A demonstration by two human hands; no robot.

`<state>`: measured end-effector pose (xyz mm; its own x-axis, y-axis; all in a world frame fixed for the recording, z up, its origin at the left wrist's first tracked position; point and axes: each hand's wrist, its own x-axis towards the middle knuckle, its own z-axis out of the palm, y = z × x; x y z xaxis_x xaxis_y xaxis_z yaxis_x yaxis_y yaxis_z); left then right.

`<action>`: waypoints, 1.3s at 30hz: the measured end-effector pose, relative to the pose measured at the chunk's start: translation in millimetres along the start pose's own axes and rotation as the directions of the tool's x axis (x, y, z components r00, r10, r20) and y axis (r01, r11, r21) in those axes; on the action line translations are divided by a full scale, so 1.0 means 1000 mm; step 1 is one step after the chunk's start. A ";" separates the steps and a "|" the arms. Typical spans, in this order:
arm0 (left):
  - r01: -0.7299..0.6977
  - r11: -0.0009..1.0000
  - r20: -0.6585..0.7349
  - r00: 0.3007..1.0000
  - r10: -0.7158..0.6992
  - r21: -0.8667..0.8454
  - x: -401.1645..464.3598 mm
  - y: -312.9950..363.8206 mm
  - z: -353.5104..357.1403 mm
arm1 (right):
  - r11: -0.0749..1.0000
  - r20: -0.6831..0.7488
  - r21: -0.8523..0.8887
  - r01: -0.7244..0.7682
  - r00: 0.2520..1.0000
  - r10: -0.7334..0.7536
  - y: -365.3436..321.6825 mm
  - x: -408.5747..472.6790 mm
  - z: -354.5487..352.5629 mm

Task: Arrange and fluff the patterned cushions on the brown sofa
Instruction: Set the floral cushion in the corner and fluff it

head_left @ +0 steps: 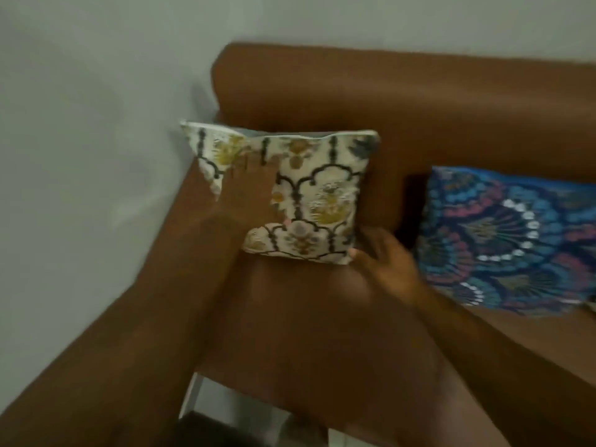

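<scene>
Brown upholstery fills most of the view: a brown sofa point(419, 101) set against a pale wall point(80, 124), seen from above and blurred by motion. On the seat to the right lies a blue cushion point(503, 240) with pink and white fan patterns, leaning toward the backrest and well apart from both hands. At the sofa's left end, in the corner by the armrest, a cream cushion point(309, 195) with black arches and mustard flowers stands roughly upright against the backrest. The left hand point(248, 188) lies spread and flat over the cushion's upper left face, pressing it. The right hand point(383, 262) is open, fingers loosely curled, touching the cushion's lower right corner; it does not appear to be gripping.

The step in hand looks like seating and plumping the cream cushion in the corner. The next move probably calls for squeezing or patting its sides to puff it, then turning to the blue cushion.
</scene>
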<state>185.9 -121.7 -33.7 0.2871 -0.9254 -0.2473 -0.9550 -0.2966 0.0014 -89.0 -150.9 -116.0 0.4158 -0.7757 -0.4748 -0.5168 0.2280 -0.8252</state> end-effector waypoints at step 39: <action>0.231 0.751 0.009 0.958 -0.287 -0.619 0.037 -0.169 0.065 | 0.774 -0.360 -0.509 0.376 0.724 -0.588 -0.132 0.141 0.120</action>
<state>353.2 -90.8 -105.8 0.5486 -0.7991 -0.2459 -0.6046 -0.5823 0.5436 127.5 -219.2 -110.9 0.3359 -0.9077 0.2514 -0.6252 -0.4145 -0.6613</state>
